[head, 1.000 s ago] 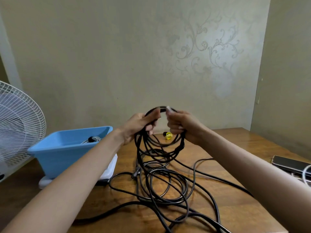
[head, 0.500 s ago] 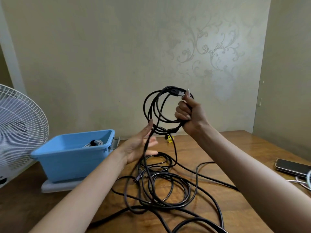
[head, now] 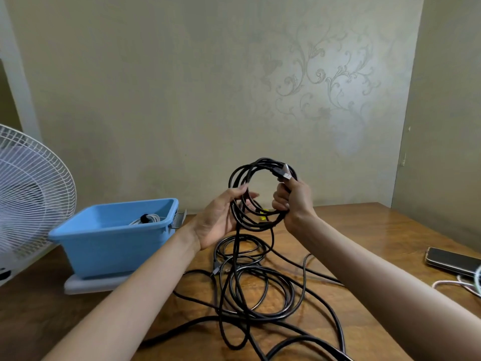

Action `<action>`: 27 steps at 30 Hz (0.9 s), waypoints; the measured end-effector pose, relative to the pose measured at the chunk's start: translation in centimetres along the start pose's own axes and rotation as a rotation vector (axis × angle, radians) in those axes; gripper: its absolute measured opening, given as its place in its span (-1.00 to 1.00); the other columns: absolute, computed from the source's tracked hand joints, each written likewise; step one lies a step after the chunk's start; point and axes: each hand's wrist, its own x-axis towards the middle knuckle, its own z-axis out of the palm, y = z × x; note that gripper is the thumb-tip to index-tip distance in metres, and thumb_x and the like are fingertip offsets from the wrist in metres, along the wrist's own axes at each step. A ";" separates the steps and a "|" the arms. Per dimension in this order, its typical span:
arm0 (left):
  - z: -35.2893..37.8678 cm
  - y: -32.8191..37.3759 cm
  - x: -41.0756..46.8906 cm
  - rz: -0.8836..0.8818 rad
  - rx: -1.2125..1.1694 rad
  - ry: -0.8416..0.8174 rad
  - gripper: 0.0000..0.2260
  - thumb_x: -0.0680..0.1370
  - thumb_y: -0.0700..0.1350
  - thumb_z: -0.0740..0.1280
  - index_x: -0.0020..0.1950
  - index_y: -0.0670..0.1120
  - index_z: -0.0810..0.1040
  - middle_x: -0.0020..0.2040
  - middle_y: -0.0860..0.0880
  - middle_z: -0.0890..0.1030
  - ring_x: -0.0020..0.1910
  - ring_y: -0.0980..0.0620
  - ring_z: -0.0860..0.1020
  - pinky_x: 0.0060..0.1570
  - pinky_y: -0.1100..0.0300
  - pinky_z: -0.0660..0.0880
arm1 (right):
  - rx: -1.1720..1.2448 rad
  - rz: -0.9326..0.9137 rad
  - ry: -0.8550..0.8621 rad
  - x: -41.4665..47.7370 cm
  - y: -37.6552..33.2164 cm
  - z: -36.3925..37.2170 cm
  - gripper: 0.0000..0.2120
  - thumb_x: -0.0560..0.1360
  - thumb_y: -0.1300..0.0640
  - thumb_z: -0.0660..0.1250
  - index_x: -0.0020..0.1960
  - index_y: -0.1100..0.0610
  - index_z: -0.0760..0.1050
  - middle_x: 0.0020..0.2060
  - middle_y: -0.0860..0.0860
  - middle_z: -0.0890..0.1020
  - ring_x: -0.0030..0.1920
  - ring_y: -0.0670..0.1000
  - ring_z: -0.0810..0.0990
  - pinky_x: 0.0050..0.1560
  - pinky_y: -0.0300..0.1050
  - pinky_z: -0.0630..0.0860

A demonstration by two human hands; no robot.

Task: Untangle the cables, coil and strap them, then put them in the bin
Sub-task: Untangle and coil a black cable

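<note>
My right hand (head: 295, 204) grips a round coil of black cable (head: 240, 175) held upright above the table, with the cable's plug sticking up past my thumb. My left hand (head: 221, 220) is palm up with relaxed fingers, and a strand of the same cable runs across its fingers down to the table. Below lies a loose tangle of black cable (head: 260, 293) in several loops. A blue bin (head: 109, 238) stands at the left with a strapped white cable coil (head: 147, 219) inside. A small yellow strap (head: 263, 218) shows behind the held coil.
A white fan (head: 28, 194) stands at the far left beside the bin. A phone (head: 453, 261) and a white cable (head: 458, 284) lie at the right edge of the wooden table (head: 364, 230). The bin sits on a white flat base (head: 96, 285).
My right hand has come down with the coil from its raised position. My left hand has moved up to the coil's left side, and another loop has joined the coil.
</note>
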 end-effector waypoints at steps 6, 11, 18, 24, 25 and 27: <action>0.5 -0.7 0.9 0.186 0.421 0.368 -0.70 0.63 0.04 0.15 0.08 -0.19 0.47 0.23 -0.12 0.46 0.23 0.04 0.42 0.26 0.15 0.30 | 0.084 0.109 -0.110 -0.8 -0.1 0.0 -0.76 0.58 0.27 0.12 -0.27 0.15 0.32 -0.56 -0.05 0.18 -0.60 -0.12 0.12 -0.60 -0.29 0.11; 0.8 0.4 0.3 0.330 0.055 0.185 -0.71 0.63 -0.03 0.11 -0.07 -0.21 0.50 -0.16 -0.11 0.66 -0.06 0.02 0.65 0.09 0.21 0.54 | 0.090 0.158 -0.299 -1.2 -0.6 0.1 -0.91 0.55 0.31 0.11 -0.05 0.22 0.38 -0.44 -0.01 0.31 -0.48 -0.09 0.28 -0.45 -0.27 0.32; 1.3 1.9 0.2 0.365 -0.265 0.077 -0.76 0.65 -0.07 0.07 -0.21 -0.08 0.30 -0.52 0.11 0.28 -0.47 0.15 0.35 0.03 0.21 0.46 | -0.071 0.126 -0.547 -0.4 -0.4 -2.0 -0.37 0.53 -0.29 -0.03 0.46 0.03 0.31 0.32 0.12 0.52 0.35 0.12 0.46 0.33 0.15 0.34; 0.7 1.6 0.6 0.362 -0.046 0.154 -0.78 0.65 -0.08 0.11 -0.15 -0.10 0.42 -0.32 0.02 0.54 -0.34 0.09 0.49 0.04 0.08 0.50 | -0.297 0.056 -0.411 -1.0 0.2 -2.2 -0.61 0.63 -0.13 0.01 0.31 -0.01 0.45 -0.05 0.11 0.67 -0.21 0.03 0.59 -0.10 -0.01 0.41; 0.8 1.5 0.5 0.324 0.048 0.185 -0.79 0.65 -0.09 0.11 -0.12 -0.10 0.43 -0.27 -0.01 0.60 -0.32 0.08 0.53 -0.02 0.07 0.50 | -0.371 0.024 -0.328 -0.9 0.1 -1.9 -0.62 0.64 -0.11 0.03 0.25 0.05 0.48 -0.14 0.09 0.68 -0.27 0.03 0.56 -0.17 -0.03 0.40; 1.1 1.3 0.3 0.254 0.140 0.197 -0.77 0.66 -0.03 0.09 -0.08 -0.12 0.42 -0.27 -0.03 0.64 -0.34 0.08 0.57 -0.12 0.11 0.50 | -0.518 -0.040 -0.159 -0.8 0.0 -1.3 -0.65 0.66 -0.03 0.03 0.13 0.17 0.48 -0.26 0.08 0.65 -0.38 0.02 0.53 -0.31 -0.08 0.40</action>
